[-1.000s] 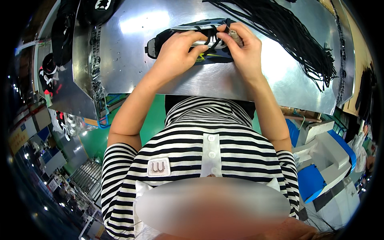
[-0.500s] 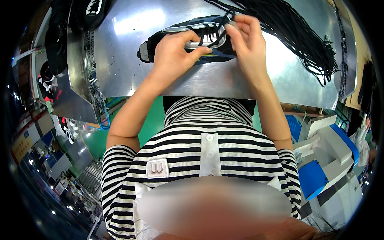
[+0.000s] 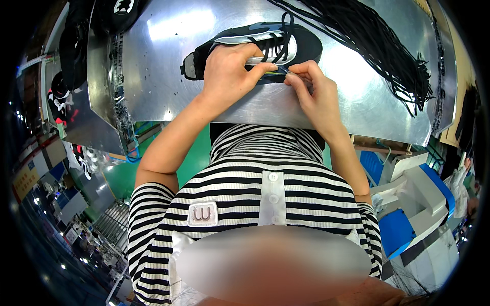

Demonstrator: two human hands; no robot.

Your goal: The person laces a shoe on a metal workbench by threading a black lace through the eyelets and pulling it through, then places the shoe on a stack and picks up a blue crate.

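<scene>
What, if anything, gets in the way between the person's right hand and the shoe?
Nothing visible: the right hand has its fingertips at the near side of the shoe. The left hand is beside it, on the shoe. The black lace bundle lies farther off, not between them.

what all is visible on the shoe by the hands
The shoe is mostly black, with blue-grey patches, shiny silvery trim and a grey heel piece. Looped black laces cross its opening. It lies toe rightward on the metal table; the left hand rests over it, the right hand pinches a small dark piece at its edge.
</scene>
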